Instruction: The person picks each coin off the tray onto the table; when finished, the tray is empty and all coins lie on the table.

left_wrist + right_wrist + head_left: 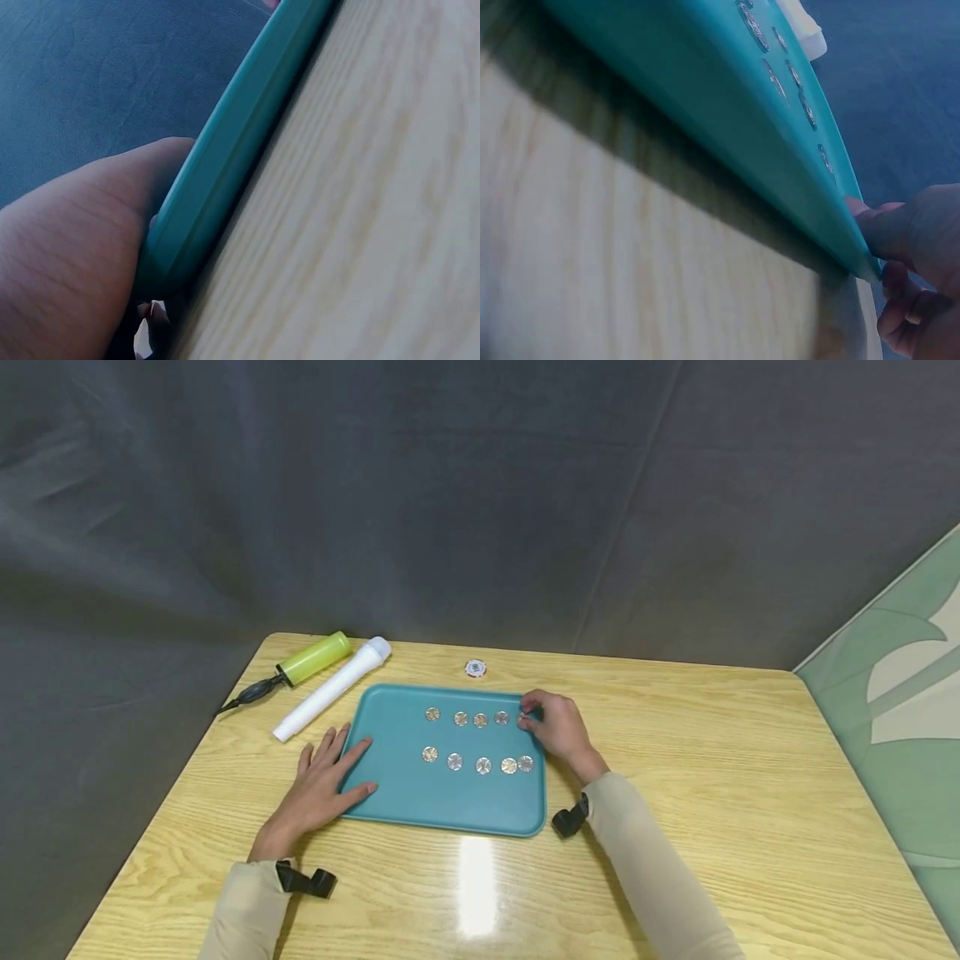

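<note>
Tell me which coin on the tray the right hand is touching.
The far row's rightmost coin, at the teal tray's far right corner. The right hand's fingertips are on it; the other coins lie untouched.

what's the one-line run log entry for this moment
left hand: flat on teal tray left edge | right hand: pinching coin at back row's right end | coins: two rows on tray
</note>
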Demonstrator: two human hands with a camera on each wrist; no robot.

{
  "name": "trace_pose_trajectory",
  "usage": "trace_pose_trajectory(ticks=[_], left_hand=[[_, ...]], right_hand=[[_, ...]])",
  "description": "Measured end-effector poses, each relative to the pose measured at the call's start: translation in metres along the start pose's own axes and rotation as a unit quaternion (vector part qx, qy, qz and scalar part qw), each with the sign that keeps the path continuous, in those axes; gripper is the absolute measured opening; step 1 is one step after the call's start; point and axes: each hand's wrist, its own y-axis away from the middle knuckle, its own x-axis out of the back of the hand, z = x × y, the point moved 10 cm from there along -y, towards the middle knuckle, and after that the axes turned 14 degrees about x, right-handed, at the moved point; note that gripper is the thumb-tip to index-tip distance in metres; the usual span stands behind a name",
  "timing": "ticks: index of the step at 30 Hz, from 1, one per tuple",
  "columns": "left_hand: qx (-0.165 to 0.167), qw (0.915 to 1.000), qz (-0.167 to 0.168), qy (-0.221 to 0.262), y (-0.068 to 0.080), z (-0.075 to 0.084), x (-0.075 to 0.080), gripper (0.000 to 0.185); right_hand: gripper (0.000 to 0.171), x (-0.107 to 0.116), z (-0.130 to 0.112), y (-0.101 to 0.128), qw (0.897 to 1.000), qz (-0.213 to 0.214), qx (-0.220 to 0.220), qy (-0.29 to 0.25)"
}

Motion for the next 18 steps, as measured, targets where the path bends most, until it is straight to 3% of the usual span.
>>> trace_pose_trajectory(ticks=[11, 18], left_hand=[[-0.005, 1.0000, 0.007, 0.005, -0.0006, 0.0008, 0.0011, 0.075], [0.004, 1.0000, -0.005, 0.002, -0.0006, -0.0013, -0.0015, 0.076]], right_hand=[[0.028, -0.0028, -0.0052, -0.0082, 0.998, -0.034, 0.009, 0.056], [0.026, 0.0003, -0.0055, -0.0088, 0.997, -0.033, 0.004, 0.065]])
